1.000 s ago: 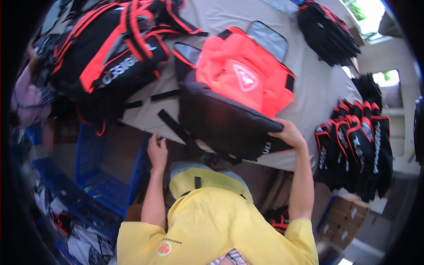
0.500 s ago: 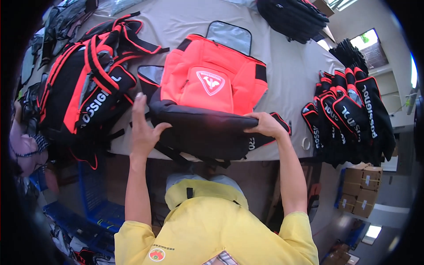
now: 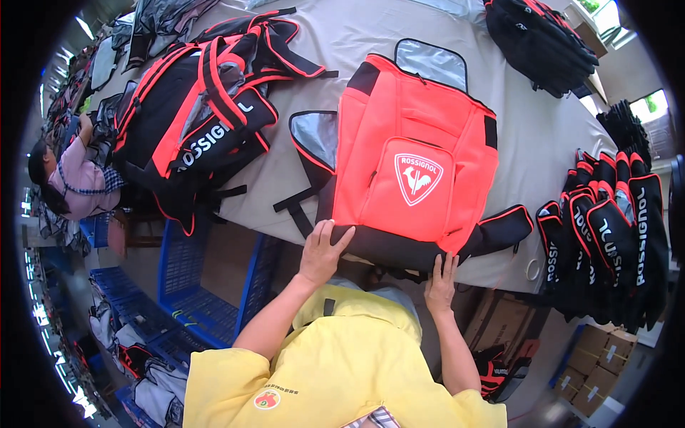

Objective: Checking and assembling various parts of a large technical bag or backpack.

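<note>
A red and black backpack (image 3: 389,107) lies front up on the table, its black base toward me at the table's near edge. A grey-lined flap is folded out at its far end, and side flaps spread to the left and right. My left hand (image 3: 322,255) rests on the base's left corner, thumb spread from the fingers. Against the base's right part lies my right hand (image 3: 440,284), fingers stretched out. Neither hand is closed round the fabric.
Left of the backpack lies a stack of black and red bag pieces (image 3: 171,135). Black panels (image 3: 610,235) hang over the cloth-covered table's (image 3: 307,93) right edge. Black bags (image 3: 542,46) sit far right. A blue crate (image 3: 207,314) stands below left; another person (image 3: 82,178) is farther left.
The black base, raised and folded toward the red front before, now lies lower at the table edge. Both hands have come down onto it. The view has shifted left.
</note>
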The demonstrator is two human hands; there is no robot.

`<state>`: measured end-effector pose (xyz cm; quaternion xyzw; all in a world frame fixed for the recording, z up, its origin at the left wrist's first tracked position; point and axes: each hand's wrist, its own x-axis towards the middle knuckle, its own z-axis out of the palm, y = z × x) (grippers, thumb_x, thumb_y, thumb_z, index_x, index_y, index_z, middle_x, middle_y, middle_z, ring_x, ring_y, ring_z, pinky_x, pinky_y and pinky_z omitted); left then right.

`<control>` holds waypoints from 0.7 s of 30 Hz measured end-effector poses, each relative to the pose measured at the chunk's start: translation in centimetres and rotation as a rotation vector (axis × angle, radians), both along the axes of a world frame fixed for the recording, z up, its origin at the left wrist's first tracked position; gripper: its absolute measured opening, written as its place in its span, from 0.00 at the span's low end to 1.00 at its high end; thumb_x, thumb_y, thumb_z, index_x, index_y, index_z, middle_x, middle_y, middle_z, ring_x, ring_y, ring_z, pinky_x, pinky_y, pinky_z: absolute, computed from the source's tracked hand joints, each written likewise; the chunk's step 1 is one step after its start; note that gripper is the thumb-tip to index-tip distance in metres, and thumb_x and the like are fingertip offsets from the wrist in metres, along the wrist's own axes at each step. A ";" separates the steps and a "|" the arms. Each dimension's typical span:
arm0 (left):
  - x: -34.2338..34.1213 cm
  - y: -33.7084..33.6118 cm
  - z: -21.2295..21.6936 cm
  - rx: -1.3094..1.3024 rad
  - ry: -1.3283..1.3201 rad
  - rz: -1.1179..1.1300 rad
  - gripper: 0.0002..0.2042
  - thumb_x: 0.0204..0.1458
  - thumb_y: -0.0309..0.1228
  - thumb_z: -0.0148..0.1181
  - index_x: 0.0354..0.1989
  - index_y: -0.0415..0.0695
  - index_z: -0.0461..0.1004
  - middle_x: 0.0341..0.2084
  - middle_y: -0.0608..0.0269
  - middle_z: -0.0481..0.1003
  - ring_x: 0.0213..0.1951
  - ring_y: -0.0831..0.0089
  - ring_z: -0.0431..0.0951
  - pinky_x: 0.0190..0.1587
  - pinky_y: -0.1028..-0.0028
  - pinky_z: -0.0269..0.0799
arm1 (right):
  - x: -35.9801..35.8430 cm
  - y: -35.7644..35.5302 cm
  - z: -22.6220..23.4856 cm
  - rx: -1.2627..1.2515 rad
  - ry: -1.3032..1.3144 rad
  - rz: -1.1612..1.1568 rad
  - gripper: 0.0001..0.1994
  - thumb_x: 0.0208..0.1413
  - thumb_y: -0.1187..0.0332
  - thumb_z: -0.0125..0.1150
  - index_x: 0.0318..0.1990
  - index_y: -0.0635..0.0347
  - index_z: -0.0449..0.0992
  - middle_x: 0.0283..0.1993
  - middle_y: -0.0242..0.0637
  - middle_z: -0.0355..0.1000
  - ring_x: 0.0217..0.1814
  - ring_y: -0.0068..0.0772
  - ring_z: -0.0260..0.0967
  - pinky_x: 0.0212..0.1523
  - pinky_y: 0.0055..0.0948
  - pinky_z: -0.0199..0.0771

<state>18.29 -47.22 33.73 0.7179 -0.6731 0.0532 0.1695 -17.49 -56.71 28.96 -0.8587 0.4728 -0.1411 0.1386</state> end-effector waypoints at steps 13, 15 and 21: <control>-2.0 -1.2 1.9 0.225 0.151 0.112 0.38 0.43 0.20 0.67 0.70 0.54 0.73 0.65 0.41 0.61 0.69 0.41 0.61 0.71 0.49 0.61 | 3.9 -1.8 26.4 0.764 -1.064 0.529 0.17 0.64 0.84 0.56 0.58 0.66 0.80 0.46 0.49 0.84 0.44 0.47 0.84 0.47 0.37 0.84; -2.9 -1.6 1.7 0.221 0.152 0.123 0.38 0.44 0.19 0.66 0.70 0.53 0.73 0.66 0.41 0.60 0.70 0.41 0.61 0.72 0.50 0.61 | 3.9 -1.9 28.9 0.605 -1.411 0.812 0.15 0.61 0.83 0.58 0.56 0.76 0.78 0.46 0.55 0.83 0.43 0.57 0.83 0.46 0.42 0.85; -5.4 -0.9 0.6 0.186 0.160 0.233 0.38 0.46 0.18 0.65 0.71 0.50 0.71 0.71 0.37 0.56 0.74 0.38 0.56 0.76 0.50 0.57 | 4.7 -0.8 34.3 0.790 -2.117 1.246 0.20 0.69 0.74 0.60 0.67 0.50 0.80 0.59 0.81 0.70 0.37 0.57 0.82 0.41 0.39 0.84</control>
